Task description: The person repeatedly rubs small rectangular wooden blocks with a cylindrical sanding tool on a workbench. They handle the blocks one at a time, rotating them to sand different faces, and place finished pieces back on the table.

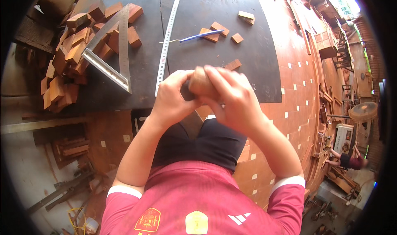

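Observation:
Above the near edge of the dark tabletop, a small brown wooden block (pixel 201 82) is held between my two hands, slightly blurred. My left hand (pixel 175 96) grips its left side, with the thumb and fingers curled round. From the right, my right hand (pixel 233 93) is closed on the same block, its fingers partly covering it. Just beyond my right hand lies a small wood piece (pixel 233 64). Farther out, a blue pen (pixel 202 35) rests across a flat wooden block (pixel 209 36), with other small blocks near it.
On the left, a heap of wooden blocks (pixel 74 53) has a metal triangular set square (pixel 106 71) leaning over it. A long white measuring scale (pixel 166 44) runs up the dark table (pixel 248 40). Tiled floor (pixel 295 106) stretches right, where another person (pixel 351 160) is far off.

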A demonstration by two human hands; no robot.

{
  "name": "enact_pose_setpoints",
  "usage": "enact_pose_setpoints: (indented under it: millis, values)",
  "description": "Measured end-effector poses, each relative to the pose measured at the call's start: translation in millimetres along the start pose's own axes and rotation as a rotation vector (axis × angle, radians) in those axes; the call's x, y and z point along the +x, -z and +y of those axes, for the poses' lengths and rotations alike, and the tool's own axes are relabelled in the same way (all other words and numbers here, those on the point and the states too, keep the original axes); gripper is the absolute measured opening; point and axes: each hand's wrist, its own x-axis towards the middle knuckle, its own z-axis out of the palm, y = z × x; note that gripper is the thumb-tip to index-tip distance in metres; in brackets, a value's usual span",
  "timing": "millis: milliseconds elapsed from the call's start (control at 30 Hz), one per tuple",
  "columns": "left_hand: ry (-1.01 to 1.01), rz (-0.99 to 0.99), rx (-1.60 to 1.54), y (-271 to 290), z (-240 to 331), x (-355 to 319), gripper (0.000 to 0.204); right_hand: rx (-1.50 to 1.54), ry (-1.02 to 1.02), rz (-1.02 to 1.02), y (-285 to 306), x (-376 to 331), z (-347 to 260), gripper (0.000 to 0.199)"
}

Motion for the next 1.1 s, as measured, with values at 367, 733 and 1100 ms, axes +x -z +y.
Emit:
enact_pose_setpoints:
  millis: [367, 733, 1100]
  values:
    - [-0.047, 0.031, 0.104, -5, -2, -2, 0.061, 0.090, -0.366, 0.244, 48, -40, 29, 0.063]
    - [-0.333, 0.117, 0.145, 8, 10, 7, 0.071, 0.354, -0.785, 0.541, 24, -182, 14, 0.066]
    - [-0.120, -0.025, -0.088, 17, 16, 11, 0.057, 0.353, -0.729, 0.500, 10, -182, 18, 0.068]
